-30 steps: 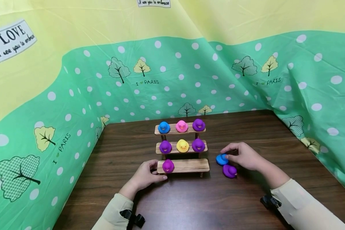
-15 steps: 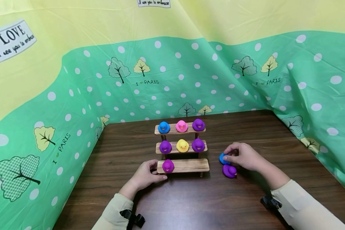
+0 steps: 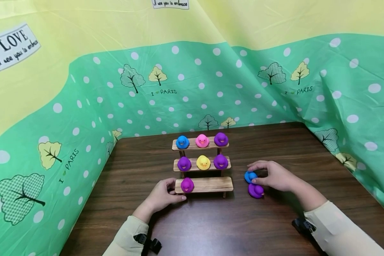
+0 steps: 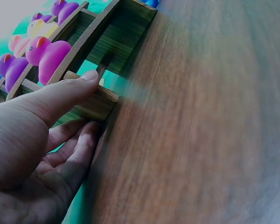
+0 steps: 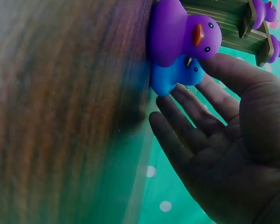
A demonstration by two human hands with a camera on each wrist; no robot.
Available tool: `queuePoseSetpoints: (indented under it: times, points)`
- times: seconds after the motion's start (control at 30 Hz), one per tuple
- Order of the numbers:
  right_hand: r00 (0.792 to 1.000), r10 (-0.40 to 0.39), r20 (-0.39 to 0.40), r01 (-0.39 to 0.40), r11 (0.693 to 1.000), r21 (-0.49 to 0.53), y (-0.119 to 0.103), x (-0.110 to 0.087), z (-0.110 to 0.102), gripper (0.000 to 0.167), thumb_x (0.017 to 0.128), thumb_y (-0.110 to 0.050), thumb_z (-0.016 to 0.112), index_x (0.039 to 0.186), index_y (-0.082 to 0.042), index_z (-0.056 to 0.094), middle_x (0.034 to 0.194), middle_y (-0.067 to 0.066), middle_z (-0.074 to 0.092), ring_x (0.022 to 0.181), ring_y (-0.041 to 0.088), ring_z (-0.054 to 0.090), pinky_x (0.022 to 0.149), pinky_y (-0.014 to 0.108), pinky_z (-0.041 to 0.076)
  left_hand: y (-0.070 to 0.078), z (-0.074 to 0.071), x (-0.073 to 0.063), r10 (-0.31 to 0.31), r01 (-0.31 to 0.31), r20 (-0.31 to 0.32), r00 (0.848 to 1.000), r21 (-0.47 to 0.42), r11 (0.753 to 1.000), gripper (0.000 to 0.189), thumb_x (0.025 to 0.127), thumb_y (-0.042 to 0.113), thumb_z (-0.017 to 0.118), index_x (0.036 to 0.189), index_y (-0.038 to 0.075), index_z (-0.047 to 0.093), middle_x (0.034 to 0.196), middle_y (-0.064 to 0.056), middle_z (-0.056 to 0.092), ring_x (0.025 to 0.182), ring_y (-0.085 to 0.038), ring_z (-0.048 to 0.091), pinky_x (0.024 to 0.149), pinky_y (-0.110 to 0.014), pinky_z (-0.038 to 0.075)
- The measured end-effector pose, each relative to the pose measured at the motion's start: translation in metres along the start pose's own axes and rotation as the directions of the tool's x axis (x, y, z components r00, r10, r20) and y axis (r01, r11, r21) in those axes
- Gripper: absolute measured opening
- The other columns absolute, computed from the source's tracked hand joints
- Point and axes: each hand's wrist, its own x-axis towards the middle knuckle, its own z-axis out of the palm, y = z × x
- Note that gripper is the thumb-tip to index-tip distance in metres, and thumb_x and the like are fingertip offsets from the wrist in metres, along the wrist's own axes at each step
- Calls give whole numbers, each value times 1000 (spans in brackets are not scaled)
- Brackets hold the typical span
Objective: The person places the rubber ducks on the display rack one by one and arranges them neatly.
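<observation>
In the head view, my left hand (image 3: 161, 195) grips the left end of the lowest plank of a three-tier wooden display stand (image 3: 211, 184). The left wrist view shows the thumb on the plank and the fingers (image 4: 84, 144) beneath it. A purple rubber duck (image 3: 187, 185) sits at that plank's left end. To the stand's right, my right hand (image 3: 275, 175) hovers with spread fingers beside a blue rubber duck (image 3: 250, 176) on the table. Another purple rubber duck (image 3: 256, 191) lies against the blue one, nearer to me, and partly covers it in the right wrist view.
The middle tier carries two purple ducks and a yellow duck (image 3: 203, 162). Blue, pink (image 3: 202, 140) and purple ducks line the top tier. A green and yellow printed cloth (image 3: 192, 85) hangs behind and beside the dark wooden table (image 3: 204, 227).
The blue duck has shifted slightly right, up to the loose purple duck. My right thumb has moved off the blue duck, and the fingers have spread. The left hand stays put.
</observation>
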Motion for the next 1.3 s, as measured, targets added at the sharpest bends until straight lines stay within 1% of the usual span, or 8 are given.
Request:
queuePoseSetpoints:
  times: [0.17, 0.3, 0.6, 0.83, 1.07, 1.2, 1.3]
  points:
    - [1000, 18, 8, -18, 1000, -8, 2, 0, 0, 28, 90, -21, 85, 116, -15, 77, 126, 5, 72, 128, 39, 59, 107, 63, 44, 2, 0, -1, -14, 14, 1, 1000, -9, 1000, 47, 82, 19, 93, 120, 7, 70, 110, -2, 74, 101, -13, 70, 84, -25, 58]
    - [999, 33, 9, -33, 999, -8, 2, 0, 0, 28, 90, -22, 85, 116, -14, 77, 123, 4, 72, 125, 38, 60, 105, 63, 46, 2, 1, -1, -18, 18, 2, 1000, -32, 999, 47, 82, 16, 93, 120, 5, 69, 111, -4, 73, 102, -15, 70, 84, -25, 58]
    - [998, 57, -2, -57, 998, -1, 0, -1, -1, 29, 89, -22, 86, 116, -15, 77, 122, 4, 73, 124, 38, 60, 104, 63, 46, 2, 3, -1, -19, 19, -2, 1000, -55, 998, 47, 81, 11, 92, 121, 3, 69, 111, -5, 73, 104, -18, 70, 84, -24, 58]
    - [998, 58, -14, -58, 998, 12, 1, 0, 0, 27, 92, -22, 84, 117, -15, 76, 123, 4, 73, 125, 38, 60, 105, 63, 45, 2, 1, -1, -15, 15, -5, 1000, -41, 999, 46, 81, 12, 93, 120, 4, 70, 111, -5, 73, 101, -14, 69, 83, -23, 57]
    - [997, 49, -65, -48, 999, 21, -4, -3, -1, 27, 93, -22, 83, 118, -13, 75, 118, 2, 72, 114, 28, 67, 99, 56, 52, 3, 2, -2, -15, 15, -11, 1000, -41, 999, 45, 81, 10, 92, 120, 4, 70, 111, -4, 73, 100, -14, 68, 82, -23, 57]
    - [994, 42, -100, -41, 999, 17, -10, -5, -1, 30, 93, -25, 84, 119, -13, 76, 117, 1, 73, 111, 27, 67, 96, 54, 55, 4, 3, -2, -13, 13, -17, 1000, -43, 999, 46, 82, 8, 91, 122, 3, 69, 112, -4, 73, 100, -14, 68, 82, -23, 57]
    - [992, 31, -124, -30, 1000, 9, -14, -7, -1, 30, 93, -27, 84, 119, -15, 76, 117, 0, 73, 110, 26, 67, 94, 52, 56, 4, 2, -2, -16, 15, -14, 1000, -37, 999, 46, 82, 10, 92, 122, 4, 69, 112, -4, 73, 101, -15, 69, 83, -23, 57]
